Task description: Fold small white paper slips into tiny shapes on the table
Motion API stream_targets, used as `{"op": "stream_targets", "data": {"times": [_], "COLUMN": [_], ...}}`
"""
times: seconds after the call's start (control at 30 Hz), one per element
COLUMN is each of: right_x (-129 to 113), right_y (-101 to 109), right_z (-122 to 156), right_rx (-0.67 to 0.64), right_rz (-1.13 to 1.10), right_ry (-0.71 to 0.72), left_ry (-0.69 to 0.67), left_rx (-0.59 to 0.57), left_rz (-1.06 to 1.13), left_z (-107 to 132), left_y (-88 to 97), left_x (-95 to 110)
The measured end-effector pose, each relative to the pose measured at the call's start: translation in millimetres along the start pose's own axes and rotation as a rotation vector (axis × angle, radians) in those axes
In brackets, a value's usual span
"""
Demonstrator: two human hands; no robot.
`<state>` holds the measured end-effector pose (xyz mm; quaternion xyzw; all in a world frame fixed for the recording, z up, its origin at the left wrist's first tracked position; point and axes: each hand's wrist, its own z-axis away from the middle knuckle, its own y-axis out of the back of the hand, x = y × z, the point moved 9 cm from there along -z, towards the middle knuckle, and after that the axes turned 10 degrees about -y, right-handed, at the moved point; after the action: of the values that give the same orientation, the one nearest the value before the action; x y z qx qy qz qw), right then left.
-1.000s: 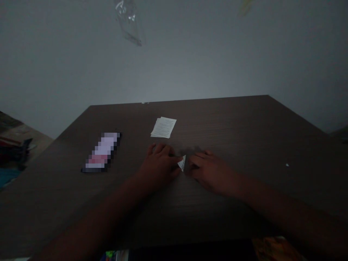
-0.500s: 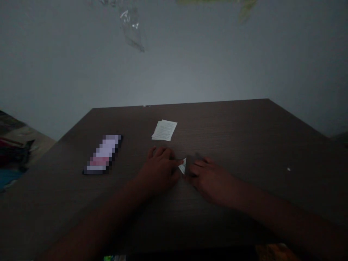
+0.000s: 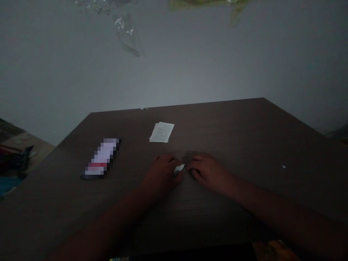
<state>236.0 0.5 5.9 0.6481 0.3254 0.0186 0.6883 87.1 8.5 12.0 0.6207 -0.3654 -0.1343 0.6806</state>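
Between the thumb and fingers of my left hand (image 3: pixel 164 173) is a small folded piece of paper (image 3: pixel 178 168), white with a pointed tip toward the right. Part of the paper is hidden by the fingers. My right hand (image 3: pixel 208 170) is just right of that tip, fingers bent and thumb a little apart from them; I see nothing between them. Beyond my left hand lies a small stack of printed paper sheets (image 3: pixel 162 132), slightly fanned.
A phone (image 3: pixel 100 159), its screen pixelated, lies left of my left arm on the dark wooden table (image 3: pixel 231 123). A tiny white scrap (image 3: pixel 284 166) lies to the right. Behind the table's far edge rises a pale wall (image 3: pixel 190 65) with clear plastic (image 3: pixel 126 34) on it.
My left thumb and fingers have closed round the folded paper, which was pressed flat as a triangle on the table. My right hand has shifted slightly away from me. The view has tilted a little.
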Motion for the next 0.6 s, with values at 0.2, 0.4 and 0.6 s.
{"op": "stream_targets", "data": {"times": [0.2, 0.4, 0.6], "right_x": [4.0, 11.7, 23.9], "right_y": [7.8, 13.5, 1.6], "right_z": [-2.5, 1.4, -2.1], "right_rx": [0.056, 0.169, 0.138], "right_rz": [-0.244, -0.629, -0.805], "right_ry": [-0.088, -0.152, -0.196], "left_ry": [0.031, -0.023, -0.001], "left_rx": [0.195, 0.340, 0.346], "left_rz": [0.189, 0.320, 0.430], "left_z": [4.4, 8.8, 6.0], "left_y": [11.3, 13.5, 4.6], "left_x": [-2.7, -0.3, -3.0]}}
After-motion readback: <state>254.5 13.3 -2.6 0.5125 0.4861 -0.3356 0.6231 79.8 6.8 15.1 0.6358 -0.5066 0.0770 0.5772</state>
